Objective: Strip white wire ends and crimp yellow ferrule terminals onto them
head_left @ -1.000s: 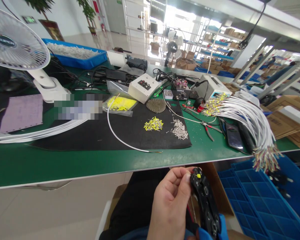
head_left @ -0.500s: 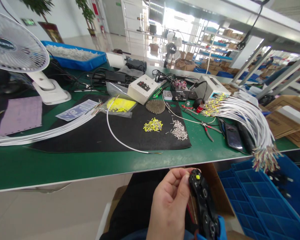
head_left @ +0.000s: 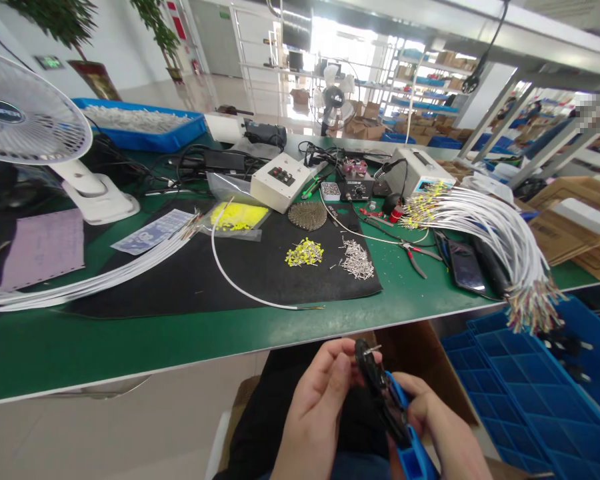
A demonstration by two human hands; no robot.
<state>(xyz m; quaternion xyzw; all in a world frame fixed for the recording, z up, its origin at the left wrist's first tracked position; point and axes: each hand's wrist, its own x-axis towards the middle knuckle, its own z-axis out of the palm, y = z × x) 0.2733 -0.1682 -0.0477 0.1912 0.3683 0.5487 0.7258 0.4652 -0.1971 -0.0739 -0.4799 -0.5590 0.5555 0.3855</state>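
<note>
My right hand [head_left: 437, 417] is wrapped round the blue handles of black-headed crimping pliers [head_left: 380, 387], held over my lap below the table edge. A thin metal pin [head_left: 374, 349] sticks out of the jaw end, to the right. Against the left side of the jaws, my left hand [head_left: 313, 407] has thumb and fingers pinched together; what lies between them is hidden. On the black mat [head_left: 250, 280] are a pile of yellow-collared ferrules [head_left: 304, 252], a pile of bare metal pins [head_left: 357, 259] and one white cable [head_left: 235, 288] with stripped wire ends.
White cable bundles lie left [head_left: 105, 280] and right [head_left: 500, 227], the right one overhanging the edge. Cutting pliers [head_left: 414, 259] and a phone [head_left: 466, 265] lie on the right. A fan [head_left: 30, 107] stands left. Blue crates [head_left: 510, 393] and a cardboard box [head_left: 430, 360] are below the table.
The crimping pliers have turned and moved left, so the yellow piece at the jaws is out of sight and a metal pin shows. My right hand has come into view.
</note>
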